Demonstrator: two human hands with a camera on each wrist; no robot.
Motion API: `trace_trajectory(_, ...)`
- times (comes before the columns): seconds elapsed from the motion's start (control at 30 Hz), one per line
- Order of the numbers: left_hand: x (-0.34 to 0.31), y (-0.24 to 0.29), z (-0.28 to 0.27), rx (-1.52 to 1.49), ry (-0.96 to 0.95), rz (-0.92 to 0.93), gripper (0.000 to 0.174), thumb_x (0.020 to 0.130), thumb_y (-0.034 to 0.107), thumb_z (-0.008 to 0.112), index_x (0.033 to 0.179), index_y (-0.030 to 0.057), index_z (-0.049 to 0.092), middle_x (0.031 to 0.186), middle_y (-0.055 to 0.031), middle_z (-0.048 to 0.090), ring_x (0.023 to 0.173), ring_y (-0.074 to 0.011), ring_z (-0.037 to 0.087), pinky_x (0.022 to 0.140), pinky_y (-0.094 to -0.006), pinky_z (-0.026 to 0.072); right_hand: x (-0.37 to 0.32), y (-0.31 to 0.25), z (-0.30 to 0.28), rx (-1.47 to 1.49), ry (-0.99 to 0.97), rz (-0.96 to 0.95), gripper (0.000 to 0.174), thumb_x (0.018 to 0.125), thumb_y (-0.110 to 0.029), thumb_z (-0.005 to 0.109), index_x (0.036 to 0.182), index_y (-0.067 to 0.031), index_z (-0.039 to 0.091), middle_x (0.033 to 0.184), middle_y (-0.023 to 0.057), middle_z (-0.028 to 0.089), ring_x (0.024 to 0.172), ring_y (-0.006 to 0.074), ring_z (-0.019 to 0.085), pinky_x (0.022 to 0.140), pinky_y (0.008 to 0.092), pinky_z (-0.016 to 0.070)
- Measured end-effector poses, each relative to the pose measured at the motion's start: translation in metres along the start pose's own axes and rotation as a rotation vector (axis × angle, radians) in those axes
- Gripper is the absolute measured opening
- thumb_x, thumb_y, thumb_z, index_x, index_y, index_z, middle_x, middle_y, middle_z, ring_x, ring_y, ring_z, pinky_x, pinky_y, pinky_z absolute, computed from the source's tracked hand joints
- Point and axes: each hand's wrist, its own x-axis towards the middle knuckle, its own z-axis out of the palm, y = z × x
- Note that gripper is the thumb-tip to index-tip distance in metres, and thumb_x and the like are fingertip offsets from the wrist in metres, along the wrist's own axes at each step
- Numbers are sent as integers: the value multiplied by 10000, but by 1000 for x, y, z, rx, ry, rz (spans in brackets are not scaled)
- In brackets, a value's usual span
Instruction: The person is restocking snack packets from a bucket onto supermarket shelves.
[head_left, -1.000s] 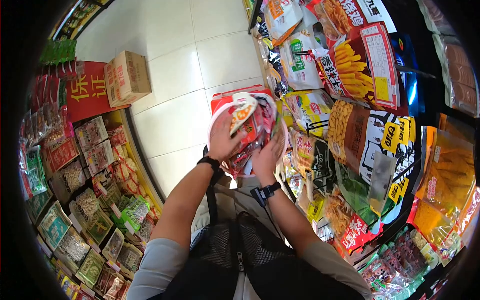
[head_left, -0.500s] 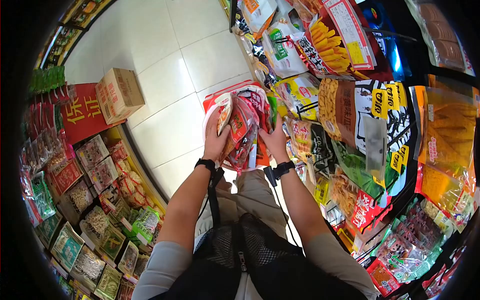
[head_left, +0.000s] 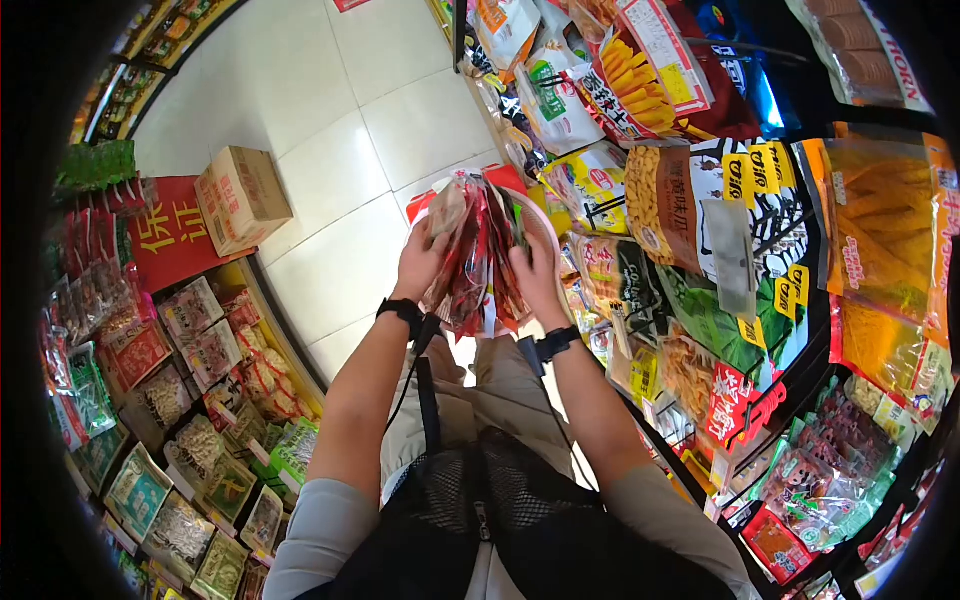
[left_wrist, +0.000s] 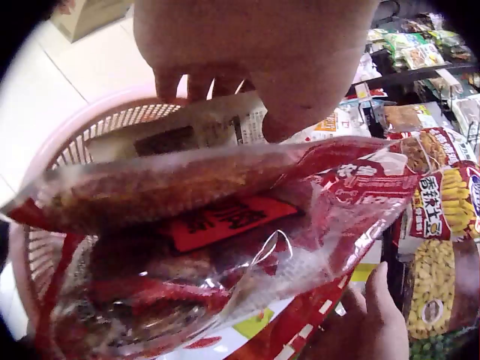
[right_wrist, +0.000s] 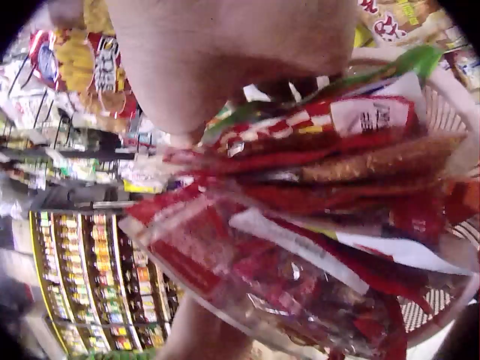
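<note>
A bundle of red, clear-windowed snack packets [head_left: 470,255] stands on edge in a pink perforated basket [left_wrist: 46,262]. My left hand [head_left: 420,265] grips the bundle's left side, its fingers behind a pale packet [left_wrist: 176,139] and the thumb on the near side. On the opposite side, my right hand [head_left: 537,275] holds the outer packets, near one with a green edge [right_wrist: 416,67]. In the right wrist view the packets fan out beside that hand, and its fingertips are hidden behind them. The basket's slotted wall shows around the bundle.
Shelves of hanging snack bags [head_left: 700,210] rise close on the right. Low racks of packaged dried goods [head_left: 190,440] line the left, with a cardboard box [head_left: 240,200] beside a red sign [head_left: 165,225]. A tiled floor aisle [head_left: 330,200] runs ahead.
Both hands moved from over the packets to the bundle's two sides. The packets, earlier showing their broad faces, now stand upright and pressed together. The head view has shifted slightly.
</note>
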Motion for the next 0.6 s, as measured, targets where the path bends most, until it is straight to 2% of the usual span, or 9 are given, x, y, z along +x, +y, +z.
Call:
trace_trajectory(0.07, -18, 10, -14, 105, 28, -31, 507, 938, 270, 622, 1372, 38, 501, 1226, -174, 640, 1124, -245, 618, 971, -339, 469, 6, 27, -21, 102, -37, 54, 503, 967, -301, 581, 1346, 16, 490, 1313, 245, 559, 1236, 366, 535, 1013, 397, 421)
trace_trajectory(0.1, -23, -10, -18, 151, 57, 32, 504, 931, 280, 627, 1359, 40, 511, 1193, -174, 652, 1095, -247, 632, 939, -349, 486, 5, 31, -22, -1, 10, 21, 471, 970, -286, 580, 1337, 1, 505, 1260, 231, 590, 1185, 349, 564, 984, 390, 435)
trace_trajectory(0.17, -41, -4, -27, 200, 82, 30, 495, 932, 281, 625, 1351, 41, 517, 1188, -165, 657, 1073, -252, 640, 919, -340, 490, 0, 33, -25, -209, 107, -43, 412, 977, -255, 580, 1319, -31, 535, 1154, 203, 653, 1085, 313, 622, 925, 375, 463)
trace_trajectory(0.27, -67, 10, -42, 222, 115, 4, 448, 939, 271, 622, 1311, 32, 547, 1220, -165, 641, 1104, -282, 623, 916, -350, 483, 6, 35, -31, -279, 167, -21, 382, 949, -206, 598, 1287, -32, 558, 1076, 231, 660, 1005, 364, 640, 887, 387, 482)
trace_trajectory(0.3, -76, 8, -46, 227, 143, 39, 441, 939, 276, 624, 1294, 22, 557, 1228, -178, 634, 1100, -299, 624, 922, -356, 483, 6, 33, -34, -317, 205, -88, 313, 916, -169, 622, 1193, -26, 600, 1037, 223, 658, 971, 387, 633, 848, 405, 486)
trace_trajectory(0.37, -89, 5, -54, 233, 169, 62, 425, 935, 270, 640, 1265, 10, 575, 1240, -190, 621, 1115, -316, 618, 937, -362, 480, 9, 26, -40, -343, 258, -91, 261, 918, -183, 615, 1122, -21, 602, 996, 250, 658, 949, 432, 623, 808, 465, 479)
trace_trajectory(0.4, -93, -7, -61, 232, 131, 39, 425, 931, 250, 635, 1298, 49, 561, 1281, -147, 606, 1201, -268, 563, 939, -385, 465, 10, 23, -43, -355, 285, -94, 241, 919, -191, 612, 1087, -19, 603, 975, 263, 658, 937, 455, 618, 787, 495, 475)
trace_trajectory(0.43, -100, -8, -67, 227, 132, 43, 413, 931, 245, 635, 1287, 48, 566, 1267, -145, 612, 1191, -266, 568, 928, -385, 472, 8, 13, -48, -405, 325, -214, 209, 911, -185, 618, 1033, -16, 601, 925, 256, 657, 890, 457, 614, 747, 498, 472)
trace_trajectory(0.6, -134, -17, -93, 216, 112, 132, 332, 928, 205, 632, 1211, 33, 599, 1136, -122, 660, 1059, -231, 628, 848, -354, 507, -35, -40, -65, -383, 433, -205, 213, 935, -196, 593, 1065, -28, 595, 933, 253, 643, 850, 462, 611, 696, 479, 472)
